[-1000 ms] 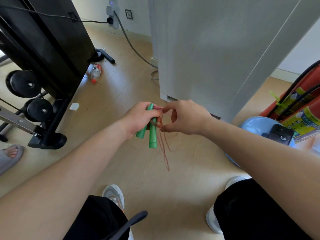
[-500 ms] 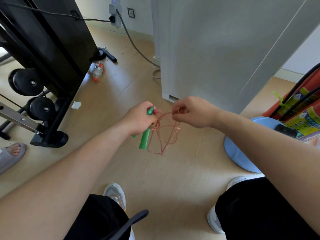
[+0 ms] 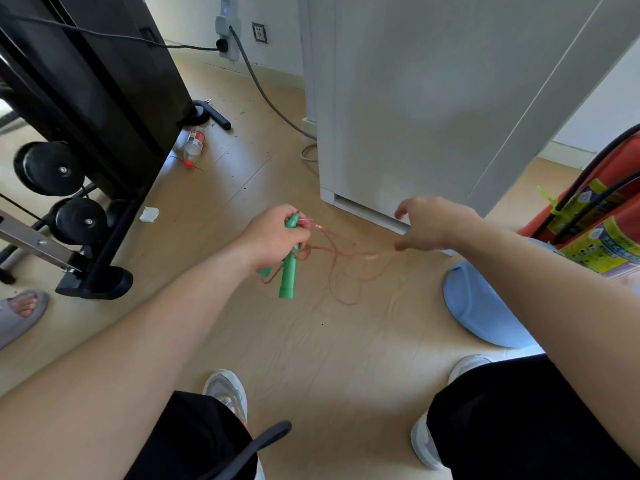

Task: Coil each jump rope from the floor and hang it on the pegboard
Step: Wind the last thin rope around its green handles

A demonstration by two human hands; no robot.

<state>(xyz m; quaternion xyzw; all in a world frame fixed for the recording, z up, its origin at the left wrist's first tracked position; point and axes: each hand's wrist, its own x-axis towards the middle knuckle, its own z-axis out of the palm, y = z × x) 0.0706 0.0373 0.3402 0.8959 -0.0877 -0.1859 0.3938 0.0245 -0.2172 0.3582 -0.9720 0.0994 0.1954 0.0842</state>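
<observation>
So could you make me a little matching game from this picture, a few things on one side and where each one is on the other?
Things:
1. green handles
2. bottle
3. blue basin
4. grey slipper

Places:
A. on the floor under the right forearm
B. at the far left edge, on a foot
C. gripped in the left hand
D. lying on the floor by the black machine

Pairs: 1-C, 2-D, 3-A, 4-B
</observation>
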